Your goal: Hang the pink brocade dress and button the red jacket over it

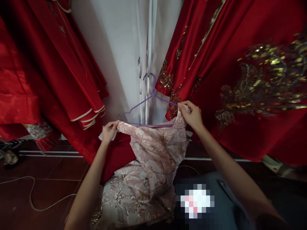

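Pale pink brocade dress (153, 153) with metallic flowers hangs between two bare hands, its bodice spread and its lower part bunched below. The left hand (109, 131) has thumb and fingers closed in a pinch on one shoulder of the dress; the right hand (192, 115) pinches the other shoulder just as tightly, beside one arm of a purple hanger (153, 92). The hanger's bottom bar crosses the dress's neckline and its hook rises above it; whether its other arm sits inside the shoulder, I cannot tell. Red garments with cream piping (59, 64) hang left of the dress, and a red gown with gold embroidery (189, 48) hangs to its right. White panels (105, 48) stand behind it. Dark red floor tiles (19, 204) lie left of the dress, crossed by a pale cable (40, 210).
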